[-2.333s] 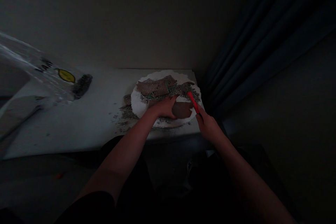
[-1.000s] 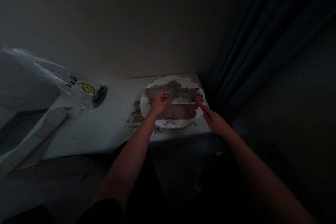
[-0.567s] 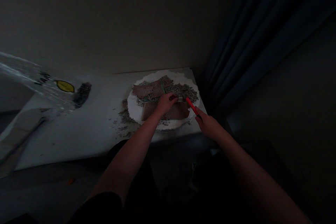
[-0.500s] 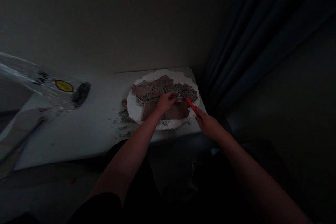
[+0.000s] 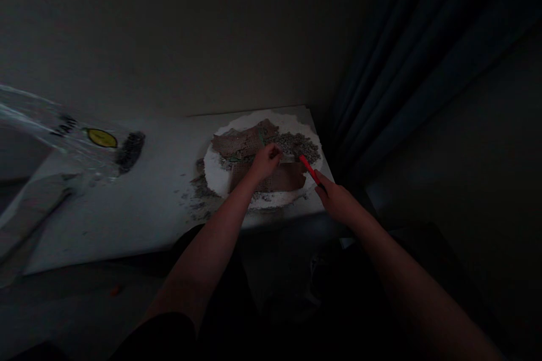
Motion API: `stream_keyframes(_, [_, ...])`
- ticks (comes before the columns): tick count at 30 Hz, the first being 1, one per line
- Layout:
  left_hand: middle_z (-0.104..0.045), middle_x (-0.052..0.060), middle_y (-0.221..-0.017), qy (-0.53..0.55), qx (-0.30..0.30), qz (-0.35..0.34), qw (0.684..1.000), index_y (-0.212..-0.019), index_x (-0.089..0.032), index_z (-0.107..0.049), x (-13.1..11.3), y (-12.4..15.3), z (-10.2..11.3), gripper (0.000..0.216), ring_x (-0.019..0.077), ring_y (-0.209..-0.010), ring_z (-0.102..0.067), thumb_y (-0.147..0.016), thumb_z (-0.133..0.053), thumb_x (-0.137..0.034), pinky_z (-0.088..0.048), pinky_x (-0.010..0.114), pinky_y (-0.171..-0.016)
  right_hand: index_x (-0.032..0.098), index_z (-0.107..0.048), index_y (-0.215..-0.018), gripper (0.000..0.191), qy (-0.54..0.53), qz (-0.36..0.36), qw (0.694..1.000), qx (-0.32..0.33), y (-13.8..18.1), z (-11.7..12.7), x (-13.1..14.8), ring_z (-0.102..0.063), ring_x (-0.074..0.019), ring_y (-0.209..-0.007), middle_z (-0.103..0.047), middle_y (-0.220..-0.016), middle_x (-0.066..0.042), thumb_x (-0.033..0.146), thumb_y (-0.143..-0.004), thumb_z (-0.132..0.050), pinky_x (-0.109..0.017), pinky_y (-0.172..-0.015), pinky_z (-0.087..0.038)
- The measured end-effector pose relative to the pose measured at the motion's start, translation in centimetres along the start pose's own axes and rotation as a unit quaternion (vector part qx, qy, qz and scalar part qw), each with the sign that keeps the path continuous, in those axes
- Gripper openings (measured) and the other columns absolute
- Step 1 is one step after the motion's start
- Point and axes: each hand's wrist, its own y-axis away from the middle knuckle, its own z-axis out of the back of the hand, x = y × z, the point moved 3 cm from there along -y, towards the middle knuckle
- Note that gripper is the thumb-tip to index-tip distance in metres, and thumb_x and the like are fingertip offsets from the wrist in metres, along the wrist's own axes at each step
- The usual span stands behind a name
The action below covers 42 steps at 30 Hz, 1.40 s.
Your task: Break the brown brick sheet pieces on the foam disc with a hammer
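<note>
A round white slab (image 5: 220, 177) lies at the right end of a pale table (image 5: 139, 203). On it are brown mesh-like sheets (image 5: 237, 144) and a heap of grey gravel (image 5: 298, 146). My left hand (image 5: 265, 161) rests on the sheets with fingers curled, pinching at something small I cannot make out. My right hand (image 5: 336, 200) is closed round a red-handled tool (image 5: 309, 168), whose tip points at the gravel and the near sheet (image 5: 288, 177).
Grey crumbs (image 5: 197, 197) are scattered on the table left of the slab. A clear plastic bag (image 5: 80, 141) with a yellow label lies at the far left. Dark curtains (image 5: 402, 84) hang close on the right. The scene is very dim.
My left hand moved from the near brown sheet up to the middle of the slab and curled its fingers. The right hand keeps the red tool in about the same place.
</note>
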Motion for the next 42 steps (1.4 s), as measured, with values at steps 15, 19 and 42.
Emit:
stream_keyframes(15, [-0.075,0.009,-0.102,-0.047,0.094,-0.014,0.994,-0.104,-0.016,-0.072,-0.6,0.4,-1.1,0.029,0.0211,-0.088,-0.070,-0.076,-0.068,-0.022,-0.056,0.034,-0.083,0.020,-0.030,-0.160,0.059,-0.021,0.007,1.000,0.000,0.0,0.0,0.0,-0.066,-0.0301,-0.117,-0.065,-0.135,-0.016,0.029,-0.102,-0.041,-0.039,-0.096,-0.049])
stream_keyframes(19, [-0.073,0.009,-0.092,-0.203,0.110,-0.061,0.971,-0.091,-0.016,-0.072,-1.4,0.5,-1.4,0.019,0.0236,-0.085,-0.067,-0.075,-0.063,-0.014,-0.053,0.035,-0.080,0.022,-0.030,-0.160,0.060,-0.014,0.004,1.000,-0.001,0.0,0.0,0.0,-0.067,-0.0308,-0.114,-0.067,-0.132,-0.015,0.030,-0.102,-0.042,-0.041,-0.095,-0.049])
stream_keyframes(42, [-0.068,0.003,-0.076,-0.113,0.076,-0.041,0.990,-0.079,-0.017,-0.065,-0.2,0.2,0.1,0.016,0.0165,-0.071,-0.061,-0.082,-0.057,-0.031,-0.046,0.027,-0.068,0.023,-0.029,-0.160,0.061,-0.039,0.002,0.999,0.003,0.2,0.2,0.2,-0.066,-0.0313,-0.117,-0.065,-0.136,-0.015,0.028,-0.101,-0.043,-0.041,-0.095,-0.050])
